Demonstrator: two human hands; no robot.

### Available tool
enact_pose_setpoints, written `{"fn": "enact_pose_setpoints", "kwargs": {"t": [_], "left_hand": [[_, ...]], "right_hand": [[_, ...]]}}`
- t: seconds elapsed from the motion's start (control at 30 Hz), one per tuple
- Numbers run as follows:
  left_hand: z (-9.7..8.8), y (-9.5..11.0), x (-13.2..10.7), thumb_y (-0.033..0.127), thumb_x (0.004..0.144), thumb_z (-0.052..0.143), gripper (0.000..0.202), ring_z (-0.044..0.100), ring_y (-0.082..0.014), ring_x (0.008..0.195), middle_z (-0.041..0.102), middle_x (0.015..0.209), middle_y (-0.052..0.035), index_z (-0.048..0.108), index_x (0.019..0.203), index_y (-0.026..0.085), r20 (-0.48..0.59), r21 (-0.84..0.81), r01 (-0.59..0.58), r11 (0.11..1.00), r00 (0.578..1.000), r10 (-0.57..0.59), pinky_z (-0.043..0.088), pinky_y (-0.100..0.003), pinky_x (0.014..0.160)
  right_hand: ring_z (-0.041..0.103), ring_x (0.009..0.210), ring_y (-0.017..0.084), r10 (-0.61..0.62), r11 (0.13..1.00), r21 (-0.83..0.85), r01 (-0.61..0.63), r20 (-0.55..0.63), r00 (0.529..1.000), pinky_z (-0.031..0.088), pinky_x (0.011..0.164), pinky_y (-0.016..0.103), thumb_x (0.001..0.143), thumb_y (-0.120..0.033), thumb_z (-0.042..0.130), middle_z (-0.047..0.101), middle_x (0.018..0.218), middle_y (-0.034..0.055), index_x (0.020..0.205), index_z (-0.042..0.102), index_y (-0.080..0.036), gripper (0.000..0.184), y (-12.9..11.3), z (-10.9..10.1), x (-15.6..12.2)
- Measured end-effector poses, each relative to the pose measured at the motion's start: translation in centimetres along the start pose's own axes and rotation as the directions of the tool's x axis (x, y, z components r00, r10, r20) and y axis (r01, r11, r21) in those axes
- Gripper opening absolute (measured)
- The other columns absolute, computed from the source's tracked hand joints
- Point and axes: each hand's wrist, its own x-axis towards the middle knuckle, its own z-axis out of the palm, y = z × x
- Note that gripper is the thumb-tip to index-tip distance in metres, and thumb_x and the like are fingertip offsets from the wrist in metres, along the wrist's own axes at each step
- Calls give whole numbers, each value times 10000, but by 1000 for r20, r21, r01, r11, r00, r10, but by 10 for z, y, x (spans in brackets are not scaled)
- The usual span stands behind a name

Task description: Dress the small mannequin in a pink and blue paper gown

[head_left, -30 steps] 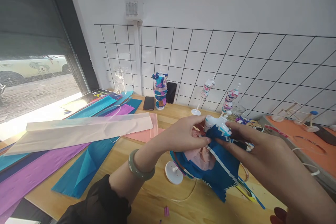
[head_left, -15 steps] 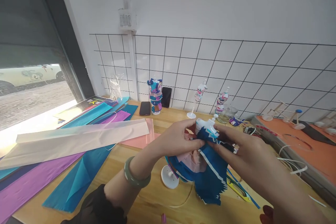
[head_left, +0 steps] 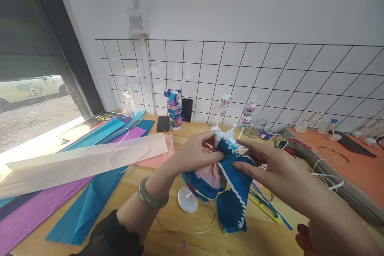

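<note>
A small white dress form (head_left: 225, 137) is tilted above the table, dressed in a layered pink and blue paper skirt (head_left: 207, 182). My left hand (head_left: 199, 154) is closed round its left side, with the thumb on the front. My right hand (head_left: 264, 162) pinches the dark blue crepe paper (head_left: 237, 172) against the form's upper body, thumb in front and fingers behind. That paper has a jagged, white-edged border and hangs below the form. The form's round white base (head_left: 188, 200) points down toward me. Some fingers of both hands are hidden behind the form.
Strips of coloured crepe paper (head_left: 87, 160) cover the table's left side. Yellow scissors (head_left: 265, 208) lie beside a blue strip at right. Against the wall stand a dressed form (head_left: 175, 108), two phones, two smaller forms (head_left: 224, 104) and a glass bowl (head_left: 256, 127). An orange tray (head_left: 327, 156) is at far right.
My right thumb has moved up and left onto the front of the blue paper. The hanging blue paper is now folded narrower at its lower end. The view has shifted slightly.
</note>
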Motion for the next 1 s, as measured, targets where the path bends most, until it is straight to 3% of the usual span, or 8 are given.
{"fn": "enact_pose_setpoints", "kwargs": {"t": [0.1,0.23,0.53,0.73,0.83,1.0], "left_hand": [[-1,-4,1,226,781,640,235,622,-197,955,664,988,-60,621,1001,145,4,-43,5,999,1000,-5,482,-338,873],[-2,-6,2,216,781,653,247,626,-209,994,665,1010,-72,612,1011,138,37,-108,-3,994,999,8,483,-343,898],[-4,-9,2,303,778,697,340,621,-216,1016,662,1053,-87,611,1064,140,67,-173,35,984,997,-24,483,-363,900],[-2,-7,2,269,744,731,356,619,-201,974,655,1017,-76,613,1052,137,71,-212,37,977,997,-23,490,-350,883],[-1,-7,2,250,746,726,331,614,-191,951,646,995,-70,608,1032,133,75,-227,30,973,997,-13,492,-353,880],[-1,-10,3,294,759,726,328,613,-185,945,646,988,-67,606,1026,146,61,-254,4,967,998,11,495,-348,870]], "right_hand": [[685,672,190,-28,999,36,25,91,995,520,549,283,874,-392,553,735,770,19,1029,717,-228,279,1,-1,1],[679,658,192,-41,999,-20,43,66,997,497,544,291,887,-355,533,744,759,27,850,724,-216,239,1,-1,2],[693,727,208,-71,997,-2,71,24,997,521,565,293,876,-378,542,763,854,31,912,736,-234,244,3,0,3],[643,568,170,-74,997,-30,73,-52,996,472,498,276,846,-383,564,741,728,7,843,741,-250,221,-2,3,4],[673,679,193,-124,992,-39,121,-86,989,497,572,291,847,-352,557,750,796,17,851,736,-255,205,-2,4,5],[681,740,192,-125,992,18,125,6,992,519,608,288,873,-381,567,754,872,29,936,722,-250,212,1,4,4]]}}
